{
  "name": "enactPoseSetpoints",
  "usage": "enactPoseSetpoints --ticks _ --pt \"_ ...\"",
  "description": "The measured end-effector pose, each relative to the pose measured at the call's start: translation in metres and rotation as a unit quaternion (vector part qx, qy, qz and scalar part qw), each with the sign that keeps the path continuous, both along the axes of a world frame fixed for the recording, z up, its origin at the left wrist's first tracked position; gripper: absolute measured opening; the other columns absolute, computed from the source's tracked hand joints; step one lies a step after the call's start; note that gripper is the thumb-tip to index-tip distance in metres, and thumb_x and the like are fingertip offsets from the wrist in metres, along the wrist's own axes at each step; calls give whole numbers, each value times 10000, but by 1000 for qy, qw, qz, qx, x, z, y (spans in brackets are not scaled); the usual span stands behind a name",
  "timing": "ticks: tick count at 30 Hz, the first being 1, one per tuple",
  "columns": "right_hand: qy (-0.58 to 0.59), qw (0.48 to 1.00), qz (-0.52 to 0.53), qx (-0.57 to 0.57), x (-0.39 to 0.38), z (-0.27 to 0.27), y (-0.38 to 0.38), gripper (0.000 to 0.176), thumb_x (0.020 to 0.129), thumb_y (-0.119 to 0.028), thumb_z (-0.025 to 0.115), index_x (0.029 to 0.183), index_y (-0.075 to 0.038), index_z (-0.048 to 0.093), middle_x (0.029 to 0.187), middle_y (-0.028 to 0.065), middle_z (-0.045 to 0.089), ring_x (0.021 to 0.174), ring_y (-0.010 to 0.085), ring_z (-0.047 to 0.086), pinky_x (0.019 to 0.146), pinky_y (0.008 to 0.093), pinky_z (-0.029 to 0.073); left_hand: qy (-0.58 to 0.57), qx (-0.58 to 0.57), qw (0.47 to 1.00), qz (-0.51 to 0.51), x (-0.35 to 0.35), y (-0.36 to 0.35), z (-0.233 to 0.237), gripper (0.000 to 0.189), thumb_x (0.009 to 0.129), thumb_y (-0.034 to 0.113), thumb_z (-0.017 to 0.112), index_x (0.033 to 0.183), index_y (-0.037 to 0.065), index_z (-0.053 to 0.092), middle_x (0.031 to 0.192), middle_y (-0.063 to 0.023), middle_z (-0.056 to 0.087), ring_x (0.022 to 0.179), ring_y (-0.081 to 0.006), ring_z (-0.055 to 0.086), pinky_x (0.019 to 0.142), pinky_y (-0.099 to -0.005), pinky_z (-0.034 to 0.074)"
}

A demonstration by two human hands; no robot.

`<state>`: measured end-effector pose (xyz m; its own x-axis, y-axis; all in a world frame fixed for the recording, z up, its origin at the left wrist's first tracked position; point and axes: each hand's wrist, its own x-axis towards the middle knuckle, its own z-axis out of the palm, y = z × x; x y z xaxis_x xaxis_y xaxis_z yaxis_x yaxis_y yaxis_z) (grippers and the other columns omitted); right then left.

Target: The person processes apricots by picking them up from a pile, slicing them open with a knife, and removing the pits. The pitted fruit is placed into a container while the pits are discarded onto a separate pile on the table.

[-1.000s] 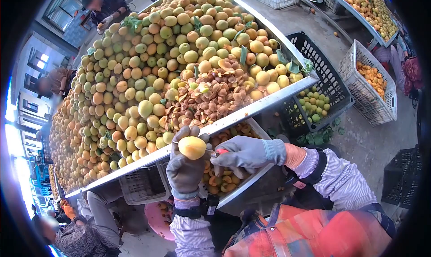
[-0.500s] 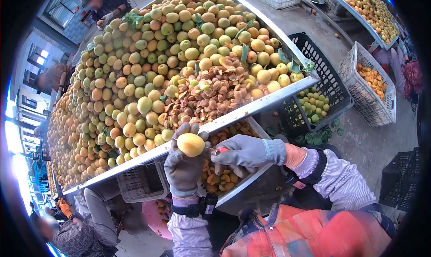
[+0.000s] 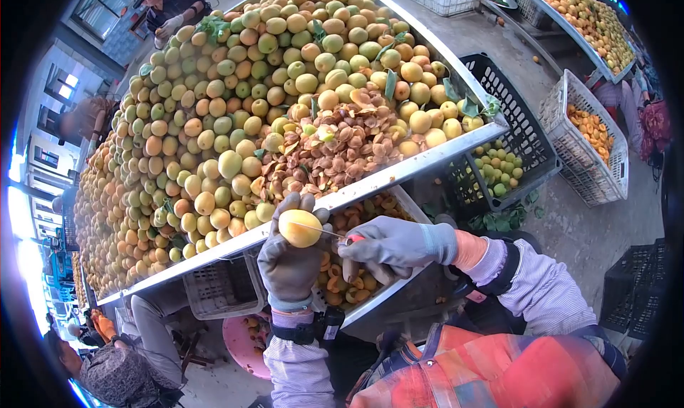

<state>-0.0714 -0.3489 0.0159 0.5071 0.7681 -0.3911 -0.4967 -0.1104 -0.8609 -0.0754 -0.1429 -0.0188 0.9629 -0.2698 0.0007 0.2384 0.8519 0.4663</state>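
Note:
My left hand (image 3: 291, 262), in a grey glove, is closed around a yellow apricot (image 3: 300, 228) just in front of the table's metal rim (image 3: 356, 191). In my right hand (image 3: 402, 243), also gloved, is a small knife (image 3: 354, 238) with a red handle. Its thin blade lies across the face of the apricot and points left. Beyond my hands, brown apricot pits (image 3: 345, 148) are heaped on top of the whole apricots (image 3: 206, 112). Below my hands, a tray holds cut apricot halves (image 3: 349, 290).
Black crates (image 3: 531, 141) stand at the right, one with green fruit (image 3: 499, 167). Farther right is a white crate (image 3: 581, 159) of apricot halves. A pink basin (image 3: 239, 344) sits on the floor, lower left. Other people (image 3: 174, 9) work along the left side.
The knife blade now lies across the apricot, where before its tip was at the fruit's right edge. My left hand has shifted slightly left. The co-worker at lower left has moved.

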Motion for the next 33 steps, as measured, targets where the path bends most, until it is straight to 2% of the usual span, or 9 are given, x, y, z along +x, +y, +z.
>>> enactPoseSetpoints --ticks 6,11,14,24,33 --pt "12 1000 -2 -7 -2 -6 3 494 882 -541 472 837 -66 603 494 16 497 345 76 415 323 196 298 8 5 1000 6 1 0 0 652 724 171 534 1332 2 367 1290 -187 471 1129 -366 499 959 -469 410" --pt "32 999 -17 8 -3 1 2 487 888 -531 469 840 -65 602 489 9 490 342 68 403 322 191 286 -5 -42 999 -5 1 0 0 654 726 169 533 1337 6 365 1300 -186 462 1136 -366 490 963 -471 405" --pt "38 999 -13 7 -1 3 1 484 887 -530 473 840 -65 600 489 11 492 343 67 404 323 189 286 7 -15 1000 0 0 -1 2 653 729 164 535 1339 8 361 1304 -187 458 1140 -363 484 966 -468 402" --pt "-8 999 -33 0 -3 -5 3 509 875 -550 483 826 -52 574 498 19 500 371 74 446 331 199 322 11 -3 1000 10 -2 -4 3 656 748 170 560 1345 8 345 1317 -188 442 1154 -360 476 977 -467 392" --pt "-23 998 -65 16 -6 -12 8 536 862 -579 480 821 -51 566 520 2 486 418 68 471 357 191 335 13 -5 1000 12 -6 -10 5 658 806 125 569 1378 1 267 1386 -194 349 1260 -355 376 1057 -479 298"
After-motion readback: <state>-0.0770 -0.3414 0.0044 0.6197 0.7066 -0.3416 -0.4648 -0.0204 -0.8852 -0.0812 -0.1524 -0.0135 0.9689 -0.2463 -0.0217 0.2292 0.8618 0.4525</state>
